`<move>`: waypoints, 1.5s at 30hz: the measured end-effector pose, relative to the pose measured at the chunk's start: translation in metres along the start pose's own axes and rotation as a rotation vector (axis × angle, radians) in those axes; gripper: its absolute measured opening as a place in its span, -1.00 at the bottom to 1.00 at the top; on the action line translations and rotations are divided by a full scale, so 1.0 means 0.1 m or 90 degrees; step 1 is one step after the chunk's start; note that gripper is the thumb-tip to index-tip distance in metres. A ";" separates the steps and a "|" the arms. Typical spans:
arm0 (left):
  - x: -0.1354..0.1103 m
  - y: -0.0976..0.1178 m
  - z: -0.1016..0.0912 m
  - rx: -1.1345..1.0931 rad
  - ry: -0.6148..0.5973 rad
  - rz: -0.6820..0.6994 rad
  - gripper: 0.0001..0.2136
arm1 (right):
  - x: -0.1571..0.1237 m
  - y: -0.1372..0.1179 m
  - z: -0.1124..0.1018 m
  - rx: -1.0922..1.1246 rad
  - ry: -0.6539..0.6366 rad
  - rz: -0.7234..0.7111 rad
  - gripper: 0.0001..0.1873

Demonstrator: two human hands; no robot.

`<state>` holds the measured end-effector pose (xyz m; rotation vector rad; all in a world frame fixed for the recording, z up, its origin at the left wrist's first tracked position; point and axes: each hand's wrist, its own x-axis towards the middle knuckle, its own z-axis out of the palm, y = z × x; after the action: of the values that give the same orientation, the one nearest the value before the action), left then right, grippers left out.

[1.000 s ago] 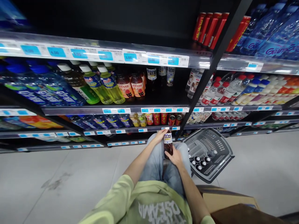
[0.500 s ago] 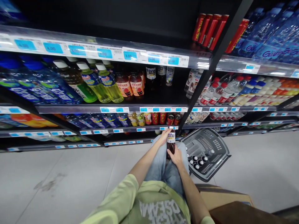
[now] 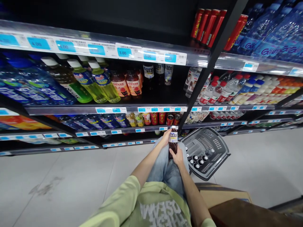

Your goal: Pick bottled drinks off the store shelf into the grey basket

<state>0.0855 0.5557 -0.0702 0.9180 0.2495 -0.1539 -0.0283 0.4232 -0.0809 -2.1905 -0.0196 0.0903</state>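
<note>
1. The person's left hand [image 3: 166,138] has its grip closed on the upper side of a dark bottle [image 3: 173,145], fingers up by the label.
2. The right hand [image 3: 178,156] has its grip wrapped low on the same bottle, the thumb lying across the dark lower part.
3. That bottle stands roughly upright between the two hands, white cap at the top, above the person's knees; from here I can't tell whether its base touches the jeans [image 3: 155,168].
4. Just to the right of the knees sits a grey basket [image 3: 216,142] with several dark, white-capped bottles [image 3: 200,162] grouped in its nearer part.
5. Behind the basket's near end, toward the person's right arm, is a cardboard box [image 3: 220,197] on the pale floor [image 3: 80,179].
6. Facing the person, a shelf holds yellow-green bottles [image 3: 106,86], and next to them dark bottles with orange labels [image 3: 134,83].
7. Further right on that same shelf, set back, a dark bottle with a white-and-dark label [image 3: 149,72] stands beside others.
8. Higher up, red cans [image 3: 209,28] line up against the black upright [image 3: 216,42], and big blue bottles [image 3: 272,37] fill the next bay.
</note>
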 end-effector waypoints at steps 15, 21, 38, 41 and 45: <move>0.01 0.09 -0.12 -0.005 0.008 0.007 -0.52 | 0.03 -0.03 0.11 -0.021 -0.016 0.012 -0.51; -0.04 0.05 -0.04 -0.029 0.032 -0.009 -0.52 | -0.02 0.00 0.04 0.057 0.007 0.005 -0.45; -0.37 0.29 -0.45 0.213 -0.062 0.008 -0.76 | -0.28 -0.01 0.41 0.209 0.096 0.048 -0.24; -0.38 0.38 -0.52 0.228 -0.061 -0.025 -0.76 | -0.31 -0.05 0.44 0.228 0.092 0.057 -0.29; -0.39 0.45 -0.56 0.189 -0.030 -0.043 -0.72 | -0.30 -0.14 0.36 0.256 0.078 0.052 -0.38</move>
<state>0.0501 0.6287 -0.0575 1.1992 0.2180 -0.2803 -0.0603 0.4592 -0.0887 -1.7912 0.1464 0.0043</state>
